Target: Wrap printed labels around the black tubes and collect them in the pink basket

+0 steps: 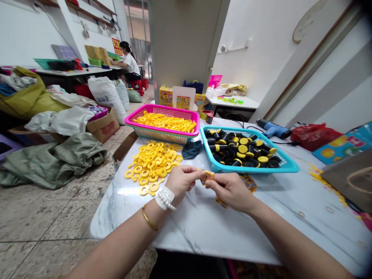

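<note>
My left hand point(182, 180) and my right hand point(229, 189) meet over the white marble table point(203, 224), both pinching a small yellow-orange piece point(207, 176) between their fingertips. A loose pile of yellow plastic rings point(151, 162) lies on the table just left of my left hand. Behind the pile stands a pink basket point(162, 133) full of the same yellow rings. A blue basket point(250, 164) with black and yellow rollers sits just beyond my right hand. Some printed stickers point(248, 183) lie under my right hand.
A dark cloth point(192, 149) lies between the baskets. A blue heat gun point(273, 130), a red bag point(312, 135) and a colourful packet point(348, 143) sit at the right. Sacks and boxes point(55, 155) cover the floor at left. A person point(129, 64) sits far back.
</note>
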A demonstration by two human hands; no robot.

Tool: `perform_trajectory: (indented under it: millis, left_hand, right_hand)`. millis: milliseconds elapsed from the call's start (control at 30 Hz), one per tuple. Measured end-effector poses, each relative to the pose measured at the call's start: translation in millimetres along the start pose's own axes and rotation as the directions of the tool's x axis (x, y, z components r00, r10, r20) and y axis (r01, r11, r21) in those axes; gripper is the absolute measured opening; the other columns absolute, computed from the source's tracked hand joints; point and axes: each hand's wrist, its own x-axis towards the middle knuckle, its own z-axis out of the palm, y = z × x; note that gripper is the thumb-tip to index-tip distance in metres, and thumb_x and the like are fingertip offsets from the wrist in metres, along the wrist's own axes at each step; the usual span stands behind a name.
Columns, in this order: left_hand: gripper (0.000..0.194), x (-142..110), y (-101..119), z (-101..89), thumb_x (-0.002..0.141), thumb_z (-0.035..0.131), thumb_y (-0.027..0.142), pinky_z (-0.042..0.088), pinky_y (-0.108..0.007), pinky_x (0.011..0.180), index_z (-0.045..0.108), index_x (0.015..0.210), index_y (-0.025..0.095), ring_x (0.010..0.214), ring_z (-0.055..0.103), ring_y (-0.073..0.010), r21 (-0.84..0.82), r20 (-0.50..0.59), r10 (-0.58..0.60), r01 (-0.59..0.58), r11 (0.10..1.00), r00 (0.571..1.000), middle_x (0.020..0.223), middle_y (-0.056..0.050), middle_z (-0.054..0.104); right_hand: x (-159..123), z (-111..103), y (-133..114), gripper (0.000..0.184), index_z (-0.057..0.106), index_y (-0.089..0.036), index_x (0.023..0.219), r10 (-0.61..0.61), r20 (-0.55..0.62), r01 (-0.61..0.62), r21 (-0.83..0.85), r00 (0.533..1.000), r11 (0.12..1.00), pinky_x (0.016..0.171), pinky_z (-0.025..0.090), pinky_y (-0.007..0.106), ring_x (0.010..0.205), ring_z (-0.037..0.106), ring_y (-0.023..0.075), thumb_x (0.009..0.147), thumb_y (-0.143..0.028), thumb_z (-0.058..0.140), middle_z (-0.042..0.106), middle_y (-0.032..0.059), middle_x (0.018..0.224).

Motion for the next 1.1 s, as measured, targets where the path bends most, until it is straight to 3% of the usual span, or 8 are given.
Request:
perform_trajectory:
  millis: [167,233,300,500,700,900,1000,1100]
  left_hand:
    - [0.023,-2.4,1.4,1.9,0.067,0.082,0.036,0.039,-0.022,0.052,0.072,0.065,0.015,0.054,0.052,-0.0094,0.212,-0.089,0.232,-0.209,0.955,0.969,0.062,-0.002,0.065]
    - [0.017,-2.3,2.2,2.5,0.066,0.082,0.03,0.044,-0.024,0.059,0.074,0.064,0.016,0.063,0.059,-0.0131,0.306,-0.069,0.289,-0.255,0.917,0.955,0.068,-0.004,0.07]
    - [0.014,-1.3,2.6,2.2,0.067,0.081,0.029,0.046,-0.024,0.062,0.075,0.065,0.016,0.064,0.06,-0.0138,0.338,-0.034,0.266,-0.239,0.91,0.963,0.068,-0.004,0.071]
    - [0.026,5.5,-2.5,-1.1,0.073,0.078,0.035,0.024,-0.019,0.039,0.065,0.065,0.015,0.037,0.039,-0.0042,0.155,0.008,0.056,-0.056,0.986,0.998,0.052,0.002,0.059]
    - [0.026,7.0,-1.1,-1.5,0.072,0.081,0.033,0.013,-0.017,0.036,0.066,0.079,0.013,0.037,0.044,-0.0028,-0.04,0.114,-0.17,0.175,0.984,0.979,0.072,-0.006,0.072]
    - [0.029,7.9,0.1,-3.3,0.068,0.085,0.031,0.014,-0.017,0.036,0.074,0.083,0.009,0.038,0.041,-0.0008,-0.087,0.203,-0.19,0.211,0.974,0.961,0.081,-0.011,0.075]
    - [0.025,9.1,-0.3,-3.1,0.069,0.085,0.028,0.016,-0.015,0.036,0.071,0.078,0.009,0.038,0.04,-0.0003,-0.151,0.171,-0.199,0.225,0.963,0.965,0.077,-0.009,0.074]
    - [0.019,11.1,0.8,-3.7,0.073,0.082,0.022,0.021,-0.012,0.036,0.07,0.079,0.009,0.039,0.041,0.0003,-0.224,0.117,-0.24,0.261,0.939,0.964,0.077,-0.008,0.073]
  right_hand:
    - [37.8,-62.6,35.9,0.019,0.074,-0.021,0.088,-0.075,-0.223,-0.049,-0.504,0.972,0.862,0.074,0.049,0.033,0.087,0.064,0.0232,0.087,-0.039,0.065,0.072,0.0072,0.093]
    - [54.4,-78.7,60.8,0.026,0.073,-0.023,0.101,-0.035,-0.099,-0.047,-0.716,0.994,0.696,0.071,0.048,0.036,0.098,0.062,0.0291,0.078,-0.035,0.073,0.07,0.0099,0.106]
    - [66.2,-86.3,81.5,0.033,0.071,-0.022,0.102,0.017,-0.003,-0.013,-0.787,1.0,0.617,0.067,0.046,0.035,0.095,0.062,0.0292,0.071,-0.03,0.078,0.069,0.0102,0.104]
    - [67.6,-89.9,85.3,0.013,0.066,-0.017,0.092,-0.011,-0.035,-0.018,-0.74,0.999,0.673,0.072,0.045,0.033,0.09,0.063,0.0248,0.079,-0.014,0.067,0.069,0.0111,0.089]
    - [28.3,-71.9,45.0,0.051,0.053,-0.017,0.14,-0.099,-0.117,0.026,-0.505,0.988,0.862,0.088,0.052,0.04,0.099,0.066,0.0253,0.09,-0.02,0.056,0.068,0.0109,0.113]
    - [11.5,-59.8,41.6,0.034,0.072,-0.021,0.118,-0.089,-0.008,0.074,-0.475,0.996,0.877,0.092,0.053,0.046,0.099,0.065,0.0274,0.092,-0.023,0.049,0.069,0.0119,0.109]
    - [12.1,-67.1,40.0,0.036,0.066,-0.026,0.125,0.019,-0.119,-0.028,-0.071,0.993,0.997,0.091,0.055,0.044,0.104,0.066,0.0265,0.091,-0.031,0.058,0.068,0.0084,0.117]
    - [3.2,-61.1,27.0,0.057,0.046,-0.036,0.145,0.106,-0.232,-0.008,0.387,0.967,0.922,0.089,0.058,0.042,0.106,0.066,0.0248,0.09,-0.036,0.06,0.061,0.0061,0.129]
